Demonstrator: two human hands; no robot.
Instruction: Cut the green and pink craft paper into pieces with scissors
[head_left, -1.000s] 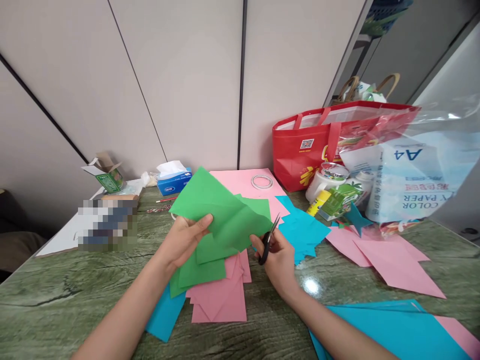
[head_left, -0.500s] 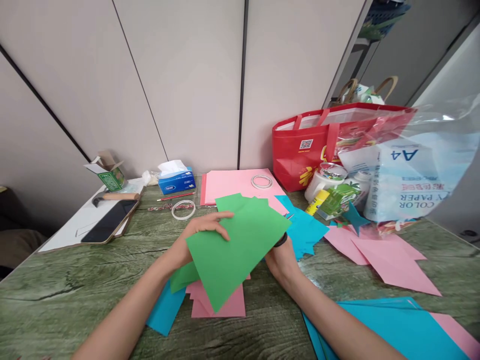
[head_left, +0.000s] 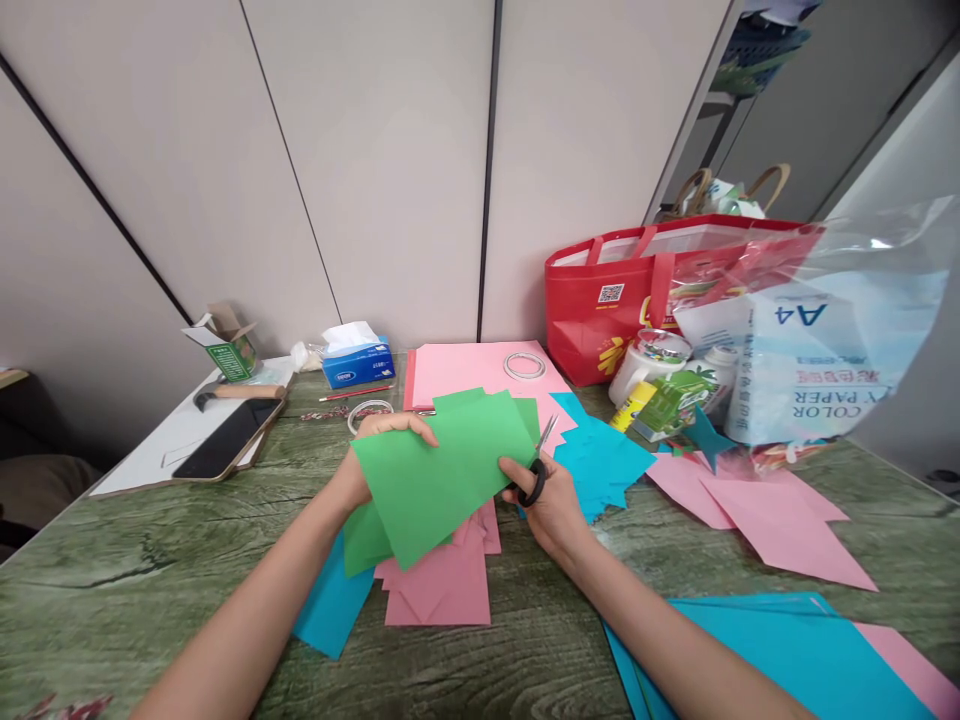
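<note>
A green sheet of paper (head_left: 450, 470) is gripped along its left side by my left hand (head_left: 367, 455), thumb on top and the other fingers mostly hidden beneath. My right hand (head_left: 551, 505) holds scissors (head_left: 534, 484) with black handles, their blades pointing up and away, beside the sheet's right edge. The right thumb touches that edge too. Below the sheet lie more green paper (head_left: 366, 540), several pink pieces (head_left: 442, 585) and a blue piece (head_left: 337, 605). Blue cut pieces (head_left: 604, 460) sit just beyond my right hand.
A red bag (head_left: 592, 320), a yellow glue stick (head_left: 632, 407) and a clear paper packet (head_left: 810, 370) stand at the back right. Pink sheets (head_left: 780, 515) and blue sheets (head_left: 765, 650) lie to the right. A tissue box (head_left: 358, 365) and a phone (head_left: 229, 438) are at the left.
The green sheet has shifted left and turned in my left hand. My right hand has rotated, and the scissors, mostly hidden before, now show beside the paper.
</note>
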